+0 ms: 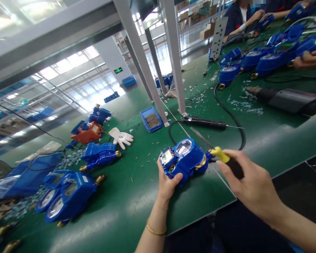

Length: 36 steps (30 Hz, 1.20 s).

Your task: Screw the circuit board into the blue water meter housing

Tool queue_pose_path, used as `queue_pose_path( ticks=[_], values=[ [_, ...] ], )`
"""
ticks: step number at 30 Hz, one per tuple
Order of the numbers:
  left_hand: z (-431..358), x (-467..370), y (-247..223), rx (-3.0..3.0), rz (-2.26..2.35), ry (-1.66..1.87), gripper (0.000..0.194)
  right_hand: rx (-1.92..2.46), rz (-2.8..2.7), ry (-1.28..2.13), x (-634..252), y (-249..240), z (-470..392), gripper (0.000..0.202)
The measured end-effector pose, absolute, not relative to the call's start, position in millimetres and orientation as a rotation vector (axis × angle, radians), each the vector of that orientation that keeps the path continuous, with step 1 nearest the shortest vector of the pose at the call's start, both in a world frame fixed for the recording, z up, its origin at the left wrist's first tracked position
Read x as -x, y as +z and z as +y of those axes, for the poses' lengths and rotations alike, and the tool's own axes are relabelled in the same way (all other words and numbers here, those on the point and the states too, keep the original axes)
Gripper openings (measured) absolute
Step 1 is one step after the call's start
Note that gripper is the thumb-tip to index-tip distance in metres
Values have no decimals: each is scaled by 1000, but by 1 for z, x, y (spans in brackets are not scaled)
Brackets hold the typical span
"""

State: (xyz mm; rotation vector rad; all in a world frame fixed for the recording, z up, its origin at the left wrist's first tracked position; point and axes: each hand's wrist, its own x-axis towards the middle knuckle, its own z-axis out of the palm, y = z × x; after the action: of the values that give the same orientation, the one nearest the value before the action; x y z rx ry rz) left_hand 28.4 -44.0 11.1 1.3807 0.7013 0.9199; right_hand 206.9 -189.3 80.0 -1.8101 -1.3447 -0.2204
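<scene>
Bare forearms, gold bangle (156, 231) on left wrist

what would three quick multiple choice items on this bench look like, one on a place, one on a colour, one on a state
1. Where does the white glove lie?
A. on the green table, left of the small blue tray
B. inside the tray
C. on the left hand

2. What colour is the grip end of the screwdriver nearest the blue meter?
A. red
B. yellow
C. green

3. How is the meter held?
A. lying untouched
B. lifted by both hands
C. steadied on the table by the left hand

Answers: 1 A, the glove lies flat on the table beside the tray. 2 B, yellow shows ahead of the right hand. 3 C, the left thumb and fingers clasp its near end.
</scene>
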Motion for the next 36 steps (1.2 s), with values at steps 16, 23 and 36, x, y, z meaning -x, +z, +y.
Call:
queue_pose_path(
  ticks=[16,23,36],
  values=[
    [-29,-11,50,-1365,752,755,68,1776,-856,476,-202,64,-142,58],
    [-30,-18,42,-1493,726,960,61,1749,-801,719,-211,56,-139,55],
    [-27,-29,30,-1279,870,1026,72,1796,-838,611,-204,64,-136,60]
  ],
)
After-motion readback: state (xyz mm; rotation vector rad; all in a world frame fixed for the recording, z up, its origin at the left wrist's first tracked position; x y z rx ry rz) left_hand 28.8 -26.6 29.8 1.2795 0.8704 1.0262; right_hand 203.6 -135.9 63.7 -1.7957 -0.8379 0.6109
